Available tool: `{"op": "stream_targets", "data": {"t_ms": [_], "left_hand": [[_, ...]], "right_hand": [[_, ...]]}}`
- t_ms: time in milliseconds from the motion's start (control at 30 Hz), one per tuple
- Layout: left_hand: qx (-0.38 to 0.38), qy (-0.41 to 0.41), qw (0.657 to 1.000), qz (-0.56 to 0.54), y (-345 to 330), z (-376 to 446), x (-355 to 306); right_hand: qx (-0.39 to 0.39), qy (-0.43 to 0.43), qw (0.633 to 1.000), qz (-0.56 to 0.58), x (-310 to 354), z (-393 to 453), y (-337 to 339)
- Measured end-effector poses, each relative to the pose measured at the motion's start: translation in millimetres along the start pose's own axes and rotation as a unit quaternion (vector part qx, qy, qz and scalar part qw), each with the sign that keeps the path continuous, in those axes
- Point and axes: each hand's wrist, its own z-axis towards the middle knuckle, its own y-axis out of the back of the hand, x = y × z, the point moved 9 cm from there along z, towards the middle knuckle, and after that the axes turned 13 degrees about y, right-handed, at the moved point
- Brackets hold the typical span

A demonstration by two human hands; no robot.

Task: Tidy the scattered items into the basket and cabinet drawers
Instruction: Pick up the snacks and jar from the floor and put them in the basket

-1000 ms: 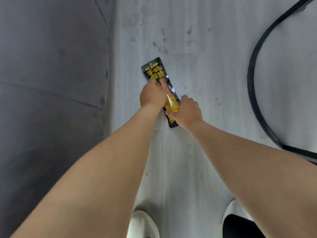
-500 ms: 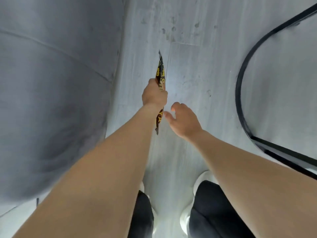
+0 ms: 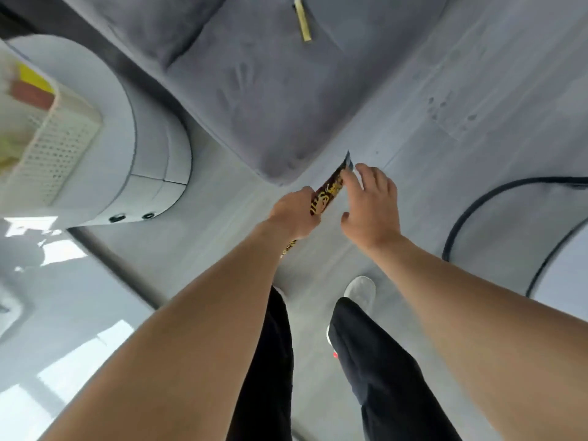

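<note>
1. Head view: I see the left hand (image 3: 297, 211) closed around a black-and-yellow snack packet (image 3: 329, 192), held edge-on above the grey floor (image 3: 445, 154).
2. The right hand (image 3: 370, 202) sits at the packet's 3 o'clock with fingers spread, fingertips touching its upper end.
3. A white basket (image 3: 60, 144) rests on a round table (image 3: 143, 160) toward 10 o'clock, well apart.
4. A grey sofa (image 3: 254, 90) lies at 12 o'clock.

Pale grey floor (image 3: 445, 90), grey sofa (image 3: 254, 90) — rounded grey cabinet (image 3: 149, 148)
</note>
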Motion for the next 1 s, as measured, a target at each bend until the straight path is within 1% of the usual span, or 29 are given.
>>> {"op": "stream_targets", "data": {"t_ms": [67,200,233,267,300,367,400,467,533,633,733,833,933,1000], "left_hand": [[0.010,0.017,1.000,-0.021,15,-25,33],[0.026,0.041,0.996,-0.075,45,-71,113],[0.023,0.043,0.995,-0.085,53,-80,132],[0.010,0.051,0.994,-0.093,64,-89,160],[-0.005,0.058,0.994,-0.092,75,-97,179],[-0.031,0.084,0.992,-0.090,97,-114,230],[-0.039,0.095,0.990,-0.094,109,-123,254],[-0.068,0.109,0.986,-0.109,137,-138,295],[-0.113,0.122,0.979,-0.119,170,-152,332],[-0.173,0.151,0.970,-0.077,216,-166,378],[-0.222,0.188,0.956,-0.048,254,-168,420],[-0.249,0.220,0.942,-0.045,287,-154,452],[-0.251,0.246,0.933,-0.079,315,-121,482],[-0.269,0.253,0.924,-0.099,333,-93,498]], "right_hand": [[-0.003,0.060,0.998,-0.034,45,10,14],[0.048,0.157,0.983,-0.076,143,37,13],[0.074,0.188,0.976,-0.080,169,44,8],[0.110,0.224,0.966,-0.074,203,53,1],[0.152,0.242,0.956,-0.061,227,58,-5],[0.225,0.252,0.941,-0.019,281,71,-12],[0.243,0.252,0.937,-0.005,305,78,-12],[0.225,0.271,0.936,-0.005,352,98,-3],[0.193,0.286,0.939,-0.010,393,120,11],[0.143,0.297,0.944,-0.016,434,152,33],[0.111,0.317,0.941,-0.040,466,188,44],[0.102,0.340,0.933,-0.051,493,227,44],[0.108,0.362,0.924,-0.059,514,277,35],[0.091,0.376,0.920,-0.054,524,315,27]]}}
